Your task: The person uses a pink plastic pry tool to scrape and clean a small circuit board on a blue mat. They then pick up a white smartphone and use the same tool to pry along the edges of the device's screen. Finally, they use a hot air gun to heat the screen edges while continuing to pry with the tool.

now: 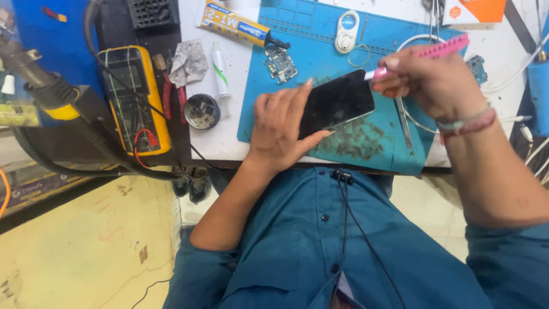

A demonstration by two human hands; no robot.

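Scene: a person in a blue shirt works at a white bench (229, 143), seen from above via head cam.
Left hand: left hand (281, 129) lies on the near end of a dark smartphone (337, 102), fingers spread over the glass, thumb tucked at the lower edge; hand pressed on the phone, pinning it rather than wrapped around it.
Right hand: right hand (432, 80) is closed around a pink toothbrush (434, 51), fingers clamped on its handle; the white head end sits at the phone's far top corner, touching or just about, can't tell which.
Phone: lies tilted, screen side up, on a blue work mat (320, 40), approx. mid-mat, betw. both hands.
Mat: dark scuff marks and debris just below the phone; a small circuit board (280, 63) sits near the mat's left edge.
Wrist: red and pale thread bands on the right wrist.
Bench, left: yellow multimeter (134, 100) w/ red and black leads; round tin (202, 111) just beside a slim white tube (219, 70); yellow glue tube (234, 24) at top.
Bench, top: white oval tool (347, 31) on the mat; white cable looping at right.
Far left: hot-air handle w/ yellow collar (40, 86).
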